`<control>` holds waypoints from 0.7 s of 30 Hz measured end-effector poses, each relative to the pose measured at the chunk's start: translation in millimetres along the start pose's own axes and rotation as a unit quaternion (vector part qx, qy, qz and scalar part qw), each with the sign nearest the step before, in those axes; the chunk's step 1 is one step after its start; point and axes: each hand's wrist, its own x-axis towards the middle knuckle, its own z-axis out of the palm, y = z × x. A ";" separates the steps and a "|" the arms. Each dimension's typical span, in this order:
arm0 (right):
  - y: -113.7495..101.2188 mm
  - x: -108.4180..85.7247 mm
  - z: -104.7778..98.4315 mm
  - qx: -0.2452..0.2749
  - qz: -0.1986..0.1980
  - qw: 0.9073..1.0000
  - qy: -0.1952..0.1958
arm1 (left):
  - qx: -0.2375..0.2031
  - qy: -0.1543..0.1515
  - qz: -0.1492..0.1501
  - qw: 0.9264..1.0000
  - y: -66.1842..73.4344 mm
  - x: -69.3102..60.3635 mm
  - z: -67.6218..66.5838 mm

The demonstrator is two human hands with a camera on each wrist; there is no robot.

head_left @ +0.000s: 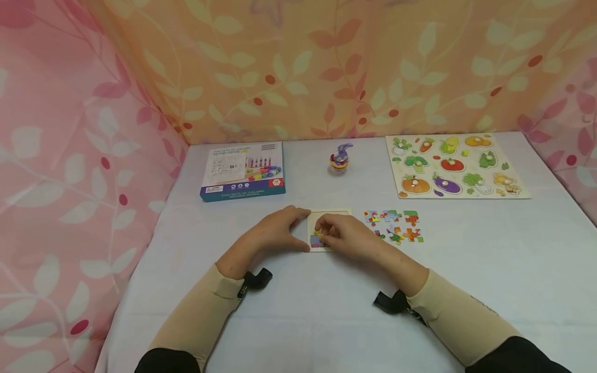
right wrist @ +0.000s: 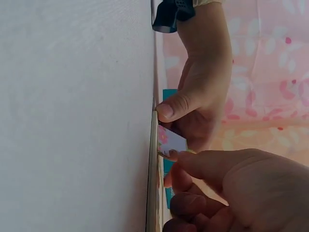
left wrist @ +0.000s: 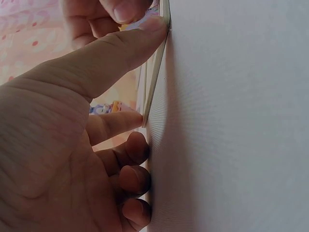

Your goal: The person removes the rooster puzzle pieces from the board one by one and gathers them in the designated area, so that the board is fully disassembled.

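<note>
A small wooden puzzle tray (head_left: 342, 211) lies on the white-covered table before me. My left hand (head_left: 275, 228) holds its left side steady, thumb at the near corner and index finger at the far one. In the left wrist view the other fingers curl against the tabletop. Over the tray, my right hand (head_left: 350, 235) pinches a puzzle piece (right wrist: 171, 141) between thumb and fingers. That piece is lilac with a pink flower and stands tilted at the tray's left part. Several loose jigsaw pieces (head_left: 392, 216) lie to the right of the tray, some partly hidden behind my right hand.
A boxed bead set (head_left: 244, 171) lies at the back left. At the back middle stands a purple rabbit figurine (head_left: 340, 158). A vegetable peg board (head_left: 457, 166) lies at the back right. Patterned curtains (head_left: 280, 67) enclose the table's back and sides.
</note>
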 end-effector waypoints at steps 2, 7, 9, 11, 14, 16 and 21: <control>-1.7 -0.5 -1.3 0.016 -0.005 1.000 0.005 | 0.001 0.001 0.000 1.000 0.2 0.1 -0.2; -9.7 -4.7 -10.6 0.059 -0.018 0.998 0.013 | 0.001 0.004 -0.002 1.000 -2.0 1.6 1.9; -13.9 -7.5 -15.8 0.071 -0.015 0.997 0.015 | 0.002 0.006 0.001 1.000 -3.1 2.1 2.9; -18.1 -10.6 -22.1 0.082 -0.013 0.996 0.016 | 0.004 0.007 0.003 1.000 -3.6 2.2 3.3; -25.7 -16.7 -33.9 0.092 -0.008 0.996 0.010 | 0.005 0.009 0.005 1.000 -3.5 1.7 3.0; -29.7 -21.5 -42.6 0.091 -0.007 0.996 0.003 | 0.005 0.008 0.004 1.000 -2.8 1.3 2.5; -36.7 -35.3 -65.0 0.077 0.015 0.997 -0.018 | 0.002 0.001 -0.004 1.000 -0.8 0.5 1.9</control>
